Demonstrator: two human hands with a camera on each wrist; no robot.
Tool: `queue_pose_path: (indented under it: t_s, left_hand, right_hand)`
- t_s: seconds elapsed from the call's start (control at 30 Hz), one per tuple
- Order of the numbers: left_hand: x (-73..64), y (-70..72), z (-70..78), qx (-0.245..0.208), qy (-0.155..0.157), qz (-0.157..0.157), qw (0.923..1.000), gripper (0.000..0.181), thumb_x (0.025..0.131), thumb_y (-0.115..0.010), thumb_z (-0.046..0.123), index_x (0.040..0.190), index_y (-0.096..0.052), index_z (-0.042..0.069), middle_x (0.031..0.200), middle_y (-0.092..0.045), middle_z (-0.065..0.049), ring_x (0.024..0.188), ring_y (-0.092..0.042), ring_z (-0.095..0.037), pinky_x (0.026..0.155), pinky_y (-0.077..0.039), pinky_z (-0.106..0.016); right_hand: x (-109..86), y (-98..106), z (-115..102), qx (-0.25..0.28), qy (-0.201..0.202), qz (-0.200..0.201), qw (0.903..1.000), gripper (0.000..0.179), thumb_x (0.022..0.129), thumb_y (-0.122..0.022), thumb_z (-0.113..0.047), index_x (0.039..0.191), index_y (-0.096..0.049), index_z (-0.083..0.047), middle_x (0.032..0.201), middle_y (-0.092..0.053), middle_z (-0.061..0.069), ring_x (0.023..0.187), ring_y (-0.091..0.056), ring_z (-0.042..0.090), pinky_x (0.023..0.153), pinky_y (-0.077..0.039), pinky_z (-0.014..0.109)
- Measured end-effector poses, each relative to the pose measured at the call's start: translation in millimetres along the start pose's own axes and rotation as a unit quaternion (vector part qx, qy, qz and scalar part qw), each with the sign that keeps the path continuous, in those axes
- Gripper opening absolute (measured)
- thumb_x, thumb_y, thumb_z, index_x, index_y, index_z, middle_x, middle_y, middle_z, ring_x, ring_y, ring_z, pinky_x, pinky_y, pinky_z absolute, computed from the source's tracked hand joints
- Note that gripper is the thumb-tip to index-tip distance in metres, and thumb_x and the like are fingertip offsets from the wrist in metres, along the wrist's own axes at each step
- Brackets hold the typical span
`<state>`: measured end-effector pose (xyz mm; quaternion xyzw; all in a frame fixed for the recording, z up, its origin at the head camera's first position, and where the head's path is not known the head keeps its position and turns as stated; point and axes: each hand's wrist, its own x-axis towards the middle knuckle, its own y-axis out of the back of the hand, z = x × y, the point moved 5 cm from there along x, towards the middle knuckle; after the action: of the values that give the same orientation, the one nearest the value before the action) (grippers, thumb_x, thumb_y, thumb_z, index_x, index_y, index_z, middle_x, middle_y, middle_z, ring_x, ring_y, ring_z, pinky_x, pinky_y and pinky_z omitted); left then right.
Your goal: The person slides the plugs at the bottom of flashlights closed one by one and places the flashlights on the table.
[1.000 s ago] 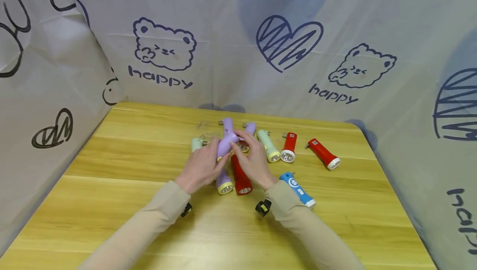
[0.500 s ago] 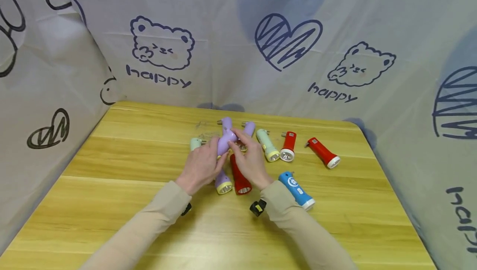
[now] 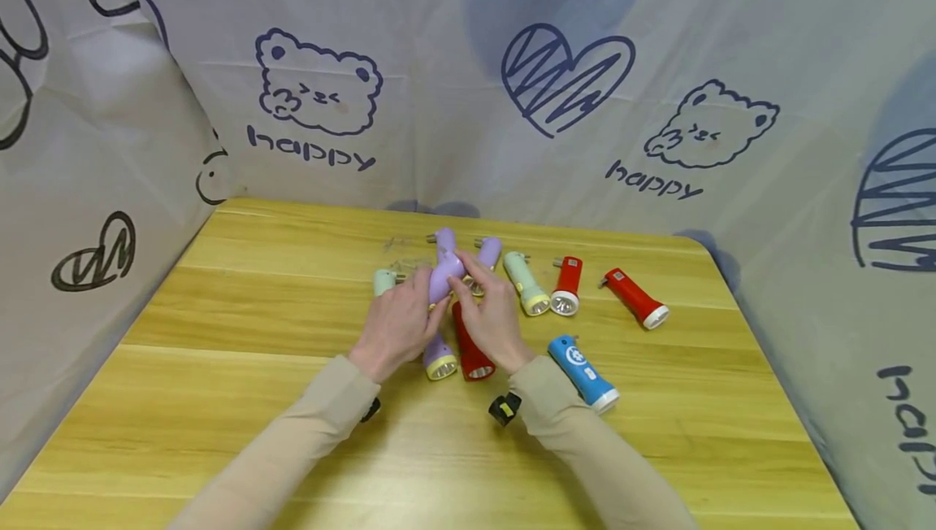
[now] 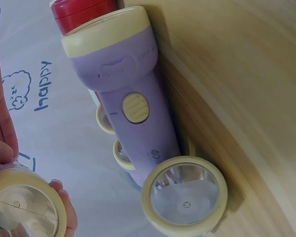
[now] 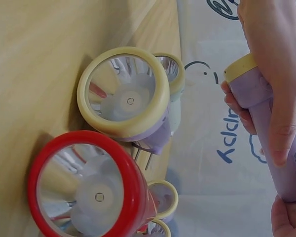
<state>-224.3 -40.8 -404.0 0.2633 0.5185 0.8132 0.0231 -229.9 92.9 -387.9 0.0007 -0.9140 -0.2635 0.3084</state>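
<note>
Above the table, my left hand (image 3: 398, 323) wraps round the lamp-head end of a purple flashlight (image 3: 444, 278). The fingers and thumb of my right hand (image 3: 491, 312) pinch the same flashlight near its tail. Its cream lamp rim (image 4: 27, 180) faces the camera in the left wrist view, while the right wrist view shows its purple body (image 5: 264, 121) under the left thumb. Just below the hands lie another purple flashlight (image 3: 439, 358) with a cream rim and a red flashlight (image 3: 474, 351). My left hand partly hides a mint flashlight (image 3: 383, 280).
Behind the hands are two purple flashlights (image 3: 445, 239). To the right lie a mint flashlight (image 3: 522, 278), two red flashlights (image 3: 632, 296) and a blue flashlight (image 3: 582, 371). Several have metal plug prongs out. A drawn-on white cloth (image 3: 453, 107) stands behind the wooden table (image 3: 256, 310).
My right wrist has shifted slightly left, and the held flashlight has turned a little. Both hands keep their hold; the flashlights on the table have stayed put.
</note>
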Motion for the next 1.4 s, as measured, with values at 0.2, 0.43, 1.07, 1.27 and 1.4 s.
queue_pose_path:
  t_s: [0.2,0.43,1.07,1.27,1.4]
  left_hand:
    - [1.3,-0.6,1.4,-0.005,0.005,-0.005,1.0000,0.038,0.102,-0.058,0.030,0.120,-0.053,-0.003,0.082,-0.065,-0.014,0.064,-0.064,-0.026,0.050,-0.053,-0.033]
    - [1.9,-1.0,-1.7,-0.007,0.011,-0.008,0.9999,0.041,0.101,-0.058,0.029,0.123,-0.053,-0.005,0.086,-0.068,-0.017,0.067,-0.067,-0.028,0.054,-0.056,-0.037]
    - [2.8,-0.5,-3.1,-0.018,-0.037,-0.028,0.9988,0.040,0.102,-0.058,0.031,0.126,-0.053,-0.002,0.099,-0.068,-0.015,0.077,-0.068,-0.026,0.063,-0.060,-0.039]
    - [3.2,2.1,-4.0,-0.024,-0.047,-0.024,0.9983,0.041,0.102,-0.058,0.029,0.128,-0.053,-0.002,0.098,-0.069,-0.015,0.076,-0.069,-0.026,0.063,-0.059,-0.038]
    - [2.5,3.1,-4.4,-0.023,-0.055,-0.020,0.9980,0.040,0.102,-0.059,0.029,0.127,-0.053,-0.002,0.098,-0.070,-0.015,0.076,-0.070,-0.026,0.063,-0.060,-0.038]
  right_hand:
    - [-1.3,0.9,-0.3,0.001,-0.006,0.002,1.0000,0.040,0.099,-0.063,-0.008,0.136,-0.059,0.004,0.138,-0.061,0.024,0.127,-0.062,0.033,0.107,-0.051,0.041]
    - [-5.8,3.0,-1.3,-0.017,-0.006,0.005,0.9998,0.041,0.098,-0.065,-0.008,0.136,-0.060,0.004,0.138,-0.061,0.023,0.131,-0.059,0.033,0.110,-0.049,0.042]
    - [-2.4,17.4,19.5,0.108,-0.058,0.042,0.9916,0.030,0.086,-0.078,-0.008,0.115,-0.075,-0.002,0.110,-0.075,0.018,0.099,-0.072,0.032,0.089,-0.062,0.042]
    - [2.6,17.0,22.1,0.135,-0.090,0.027,0.9864,0.029,0.085,-0.079,-0.007,0.113,-0.075,0.000,0.111,-0.074,0.019,0.102,-0.071,0.033,0.093,-0.060,0.046]
    - [3.8,16.6,23.0,0.133,-0.113,0.013,0.9845,0.029,0.085,-0.080,-0.006,0.113,-0.075,0.001,0.113,-0.075,0.018,0.105,-0.073,0.032,0.094,-0.060,0.042]
